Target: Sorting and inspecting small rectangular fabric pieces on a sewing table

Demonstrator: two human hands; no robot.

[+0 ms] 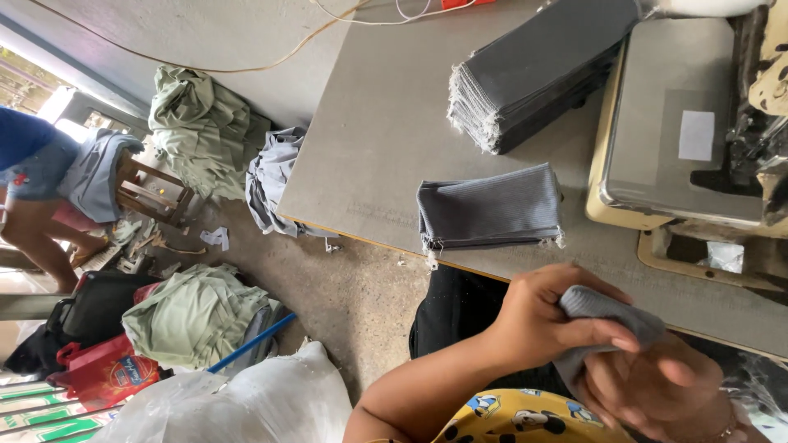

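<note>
Head view, looking down. Left hand (pixel 542 316) pinches a small grey ribbed fabric piece (pixel 603 316), grip closed on it, thumb and fingers over the top fold. Right hand (pixel 657 385) lies under the same piece, palm up, fingers curled loosely against the cloth; bracelet at the wrist. Both hands sit at the near edge of the grey counter (pixel 386 123). Folded grey pile (pixel 490 211) just beyond the hands. Taller grey stack (pixel 533 74) farther off. Sewing machine (pixel 698 115) at right. Green cloth heaps (pixel 201 123) on the floor, left.
</note>
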